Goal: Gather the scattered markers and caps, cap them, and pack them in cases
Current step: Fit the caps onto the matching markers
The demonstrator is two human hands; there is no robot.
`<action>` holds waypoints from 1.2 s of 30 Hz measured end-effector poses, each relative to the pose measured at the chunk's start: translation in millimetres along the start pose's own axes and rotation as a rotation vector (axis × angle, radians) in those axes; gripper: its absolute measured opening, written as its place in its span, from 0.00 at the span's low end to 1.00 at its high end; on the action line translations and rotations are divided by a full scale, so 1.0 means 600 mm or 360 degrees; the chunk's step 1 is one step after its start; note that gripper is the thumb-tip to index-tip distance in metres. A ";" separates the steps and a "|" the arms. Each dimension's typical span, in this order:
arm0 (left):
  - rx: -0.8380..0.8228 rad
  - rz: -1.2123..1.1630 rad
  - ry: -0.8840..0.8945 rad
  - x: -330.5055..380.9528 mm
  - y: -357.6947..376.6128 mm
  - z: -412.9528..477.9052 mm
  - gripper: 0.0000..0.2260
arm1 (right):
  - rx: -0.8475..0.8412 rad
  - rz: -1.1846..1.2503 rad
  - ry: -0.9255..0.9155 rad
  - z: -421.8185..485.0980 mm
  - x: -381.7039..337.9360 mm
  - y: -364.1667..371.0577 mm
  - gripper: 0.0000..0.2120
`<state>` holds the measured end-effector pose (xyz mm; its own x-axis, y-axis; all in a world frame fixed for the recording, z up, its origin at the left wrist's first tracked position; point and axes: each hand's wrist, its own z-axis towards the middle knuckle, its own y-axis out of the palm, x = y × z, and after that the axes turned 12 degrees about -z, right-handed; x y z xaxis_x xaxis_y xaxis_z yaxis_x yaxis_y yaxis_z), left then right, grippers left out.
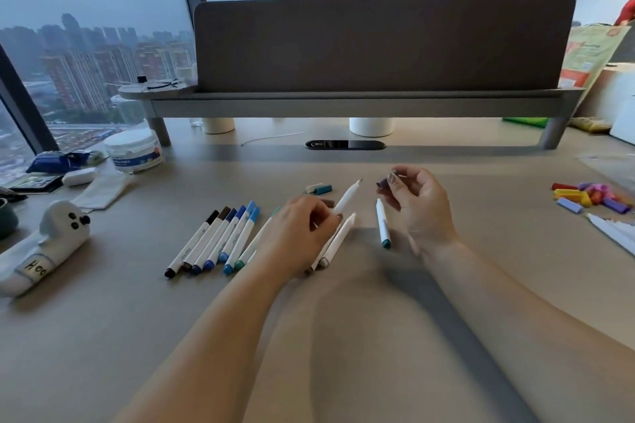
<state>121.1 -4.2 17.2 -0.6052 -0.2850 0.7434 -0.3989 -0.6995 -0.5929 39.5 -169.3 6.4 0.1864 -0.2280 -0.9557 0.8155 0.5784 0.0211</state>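
The left hand (299,233) curls its fingers round an uncapped white marker (347,197), tip pointing up and away toward the right hand (417,203), which pinches a dark cap (382,184) between thumb and fingertips, close to the tip but not on it. On the table (103,336), a row of capped markers (214,239) lies just left of the left hand; two more white markers (340,239) rest under it, and a teal-ended marker (383,225) lies between the hands. Loose caps (320,188) (white, teal, brown) sit beyond the left hand. A white animal-shaped case (44,244) lies at far left, a pile of coloured caps (591,197) at far right
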 end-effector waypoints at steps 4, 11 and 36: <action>-0.0015 -0.0004 -0.0020 -0.005 0.003 0.003 0.07 | -0.0018 0.0226 0.0156 0.000 -0.006 -0.001 0.04; 0.0010 -0.0016 0.0029 -0.003 0.000 0.000 0.07 | -0.0078 0.0414 0.0272 -0.002 -0.011 0.001 0.04; 0.0194 -0.0078 0.0125 0.003 0.011 -0.004 0.04 | -0.0076 -0.0316 -0.0372 -0.030 -0.029 0.040 0.05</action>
<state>115.4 -7.7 14.0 -0.6410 -0.1999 0.7410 -0.3452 -0.7872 -0.5110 46.0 -137.3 18.1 0.1514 -0.5111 -0.8461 0.8229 0.5394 -0.1786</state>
